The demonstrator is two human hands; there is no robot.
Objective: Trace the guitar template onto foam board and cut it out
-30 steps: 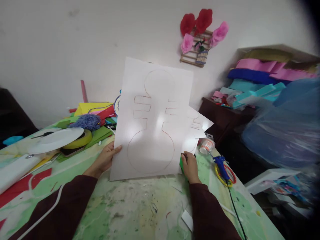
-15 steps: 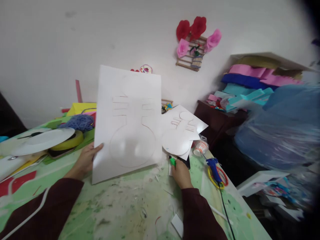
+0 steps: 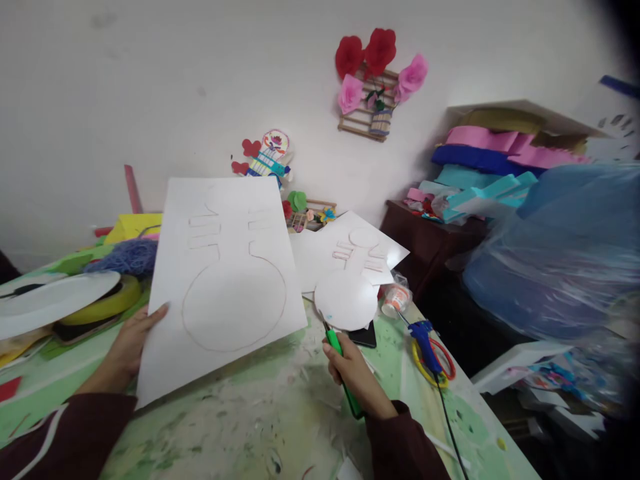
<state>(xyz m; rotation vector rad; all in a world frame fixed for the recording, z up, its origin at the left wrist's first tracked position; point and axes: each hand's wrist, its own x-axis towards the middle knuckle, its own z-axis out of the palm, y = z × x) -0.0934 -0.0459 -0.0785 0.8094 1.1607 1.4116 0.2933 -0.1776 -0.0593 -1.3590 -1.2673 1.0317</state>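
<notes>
My left hand (image 3: 127, 343) grips the left edge of a large white board (image 3: 235, 293), thumb on its front face. The board stands tilted above the table. A pencil-like outline on it shows a big circle with bracket-shaped lines above. My right hand (image 3: 355, 373) is closed round a slim green utility knife (image 3: 333, 341), its narrow dark tip pointing up and away. Just beyond the tip lies a white disc (image 3: 346, 300), beside a white sheet (image 3: 320, 257) with a smaller similar drawing. A dark flat object (image 3: 367, 335) shows partly under the disc.
A blue glue gun (image 3: 425, 343) with a black cord lies right, by red and yellow rings (image 3: 445, 360) and a paper cup (image 3: 397, 300). At left are a white plate (image 3: 60, 303), yellow tape roll (image 3: 120, 300) and blue yarn (image 3: 125, 259). Paper flowers (image 3: 383, 53) hang on the wall.
The board has moved left and down, tilting back, with my left hand on it. My right hand has lifted the green utility knife from beside the disc and turned it more upright.
</notes>
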